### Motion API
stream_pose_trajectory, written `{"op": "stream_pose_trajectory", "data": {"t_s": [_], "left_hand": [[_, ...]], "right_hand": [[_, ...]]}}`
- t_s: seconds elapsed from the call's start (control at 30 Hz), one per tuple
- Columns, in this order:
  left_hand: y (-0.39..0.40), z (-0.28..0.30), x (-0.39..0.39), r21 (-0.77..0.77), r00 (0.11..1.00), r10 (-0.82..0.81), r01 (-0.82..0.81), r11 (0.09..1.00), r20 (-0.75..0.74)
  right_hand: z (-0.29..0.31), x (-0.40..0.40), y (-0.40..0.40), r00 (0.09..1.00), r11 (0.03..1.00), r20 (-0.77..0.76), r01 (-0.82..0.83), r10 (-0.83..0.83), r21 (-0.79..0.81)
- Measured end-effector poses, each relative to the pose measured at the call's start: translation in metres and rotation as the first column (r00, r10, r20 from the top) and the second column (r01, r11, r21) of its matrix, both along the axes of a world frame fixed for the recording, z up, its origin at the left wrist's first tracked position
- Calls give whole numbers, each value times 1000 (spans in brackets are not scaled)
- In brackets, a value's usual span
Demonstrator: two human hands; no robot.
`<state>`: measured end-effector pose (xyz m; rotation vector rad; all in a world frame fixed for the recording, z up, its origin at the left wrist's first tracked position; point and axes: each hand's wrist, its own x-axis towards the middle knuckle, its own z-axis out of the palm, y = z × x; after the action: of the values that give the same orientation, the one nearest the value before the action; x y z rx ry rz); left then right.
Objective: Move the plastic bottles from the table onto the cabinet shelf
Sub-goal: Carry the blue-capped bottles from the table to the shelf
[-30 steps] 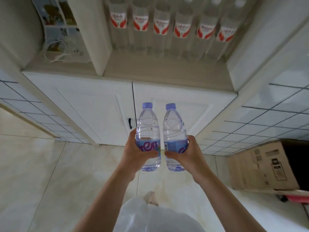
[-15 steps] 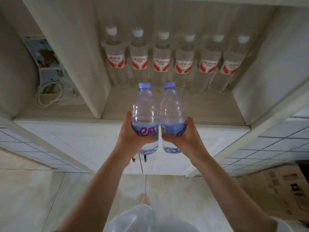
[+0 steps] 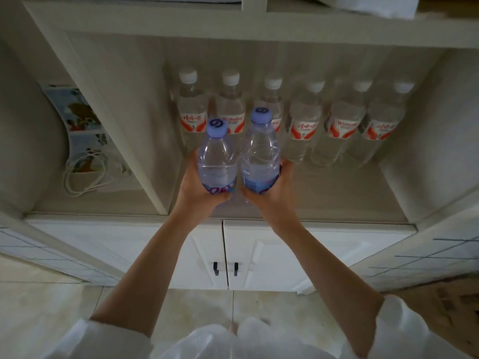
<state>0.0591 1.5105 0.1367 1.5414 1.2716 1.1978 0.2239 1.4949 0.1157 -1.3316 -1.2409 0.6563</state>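
Two bottles (image 3: 217, 161) upright, caps up

1. We are seeing a coiled white cable (image 3: 85, 174) lying in the left compartment, against a colourful printed sheet (image 3: 83, 117).
2. Two white cabinet doors (image 3: 272, 255) are sitting closed below, their black handles (image 3: 225, 268) just beside each other at the seam.
3. Pale floor tiles (image 3: 46, 314) are showing beneath.
4. A cardboard box (image 3: 451, 301) is resting on the floor, lower right.
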Motion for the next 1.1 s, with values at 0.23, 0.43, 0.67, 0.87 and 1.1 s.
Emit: {"op": "stream_pose_trajectory", "data": {"t_s": [0.23, 0.43, 0.67, 0.87, 1.1], "left_hand": [[7, -17, -12, -52, 999, 31, -32, 998, -7], [6, -25, -16, -71, 1000, -1, 1, 997, 5], [-3, -27, -16, -67, 998, 0, 4, 998, 57], [-30, -38, 10, 93, 910, 374, -362, 927, -181], [-23, -43, 15, 99, 890, 433, -422, 901, -141]], "right_hand": [[-21, -6, 3, 998, 999, -44, 38, -37, 20], [-31, -10, 0, 994, 995, -46, 99, -98, 28], [-25, 20, -2, 984, 984, 16, -175, 175, -35], [-16, 35, -6, 961, 945, -19, -274, 276, -178], [-14, 23, -3, 980, 976, 75, -172, 183, -135]]}}
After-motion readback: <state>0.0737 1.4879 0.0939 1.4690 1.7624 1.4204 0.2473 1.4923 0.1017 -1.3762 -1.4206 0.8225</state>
